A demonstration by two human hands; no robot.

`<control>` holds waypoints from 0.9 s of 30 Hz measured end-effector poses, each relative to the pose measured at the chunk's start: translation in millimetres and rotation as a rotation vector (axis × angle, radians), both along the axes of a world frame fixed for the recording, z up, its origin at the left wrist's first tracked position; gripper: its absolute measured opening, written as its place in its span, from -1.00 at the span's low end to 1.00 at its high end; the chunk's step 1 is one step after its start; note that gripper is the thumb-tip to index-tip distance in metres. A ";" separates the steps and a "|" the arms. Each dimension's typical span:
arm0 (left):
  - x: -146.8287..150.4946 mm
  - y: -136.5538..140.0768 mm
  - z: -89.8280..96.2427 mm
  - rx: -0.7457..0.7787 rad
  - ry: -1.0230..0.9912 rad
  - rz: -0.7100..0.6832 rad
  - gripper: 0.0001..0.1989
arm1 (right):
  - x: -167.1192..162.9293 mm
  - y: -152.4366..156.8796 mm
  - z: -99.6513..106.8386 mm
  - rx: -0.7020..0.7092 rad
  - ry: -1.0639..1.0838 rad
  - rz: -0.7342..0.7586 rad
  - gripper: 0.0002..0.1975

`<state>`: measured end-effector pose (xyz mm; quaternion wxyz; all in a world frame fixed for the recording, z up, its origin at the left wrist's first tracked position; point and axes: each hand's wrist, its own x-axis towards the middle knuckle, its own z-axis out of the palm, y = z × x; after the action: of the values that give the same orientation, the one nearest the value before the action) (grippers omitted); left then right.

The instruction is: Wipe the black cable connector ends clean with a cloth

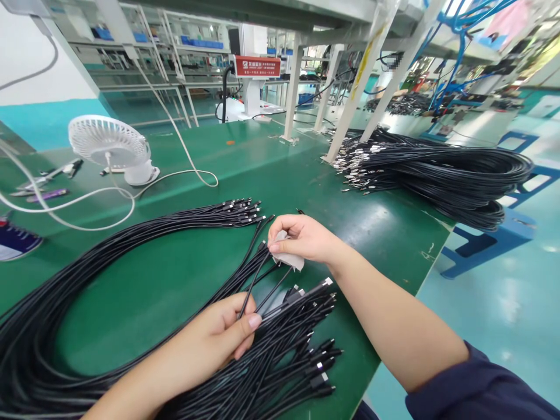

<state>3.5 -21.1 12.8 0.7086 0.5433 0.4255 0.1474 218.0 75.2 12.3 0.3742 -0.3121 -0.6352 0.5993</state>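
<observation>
My left hand (230, 329) is closed on a thin black cable (256, 279), thumb against fingers, above a loose bundle of cables. Farther up, my right hand (308, 236) pinches a crumpled white cloth or wipe (293, 261) around the cable's end; the connector there is hidden. Beneath and around my left hand lie many black cables with metal-tipped connectors (322, 380), their ends pointing right. Beyond both hands, another group of connector ends (240, 211) rests on the green table, its cables (87, 265) curving round to the left.
A large coiled pile of black cables (437, 166) lies at the table's right edge, beside white uprights (361, 81). Blue stools (494, 242) stand on the floor there. A white fan (109, 143) with a trailing white cord (179, 173) sits at the left on the green table (175, 268).
</observation>
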 end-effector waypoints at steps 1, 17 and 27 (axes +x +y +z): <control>0.6 -0.1 0.8 -0.001 0.005 -0.005 -0.55 | 0.1 0.7 -0.3 0.008 -0.009 0.011 -0.76; 2.4 -1.1 4.7 -0.003 0.020 0.034 -0.58 | 0.3 1.2 4.9 -0.180 0.040 -0.038 -0.70; -0.5 -3.0 -1.6 0.087 0.043 -0.043 -0.61 | 4.9 -1.4 3.8 -0.033 0.004 -0.047 -0.68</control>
<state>3.0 -24.1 11.2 0.6780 0.5856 0.4220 0.1391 222.9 73.8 16.1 0.3840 -0.3319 -0.6171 0.6013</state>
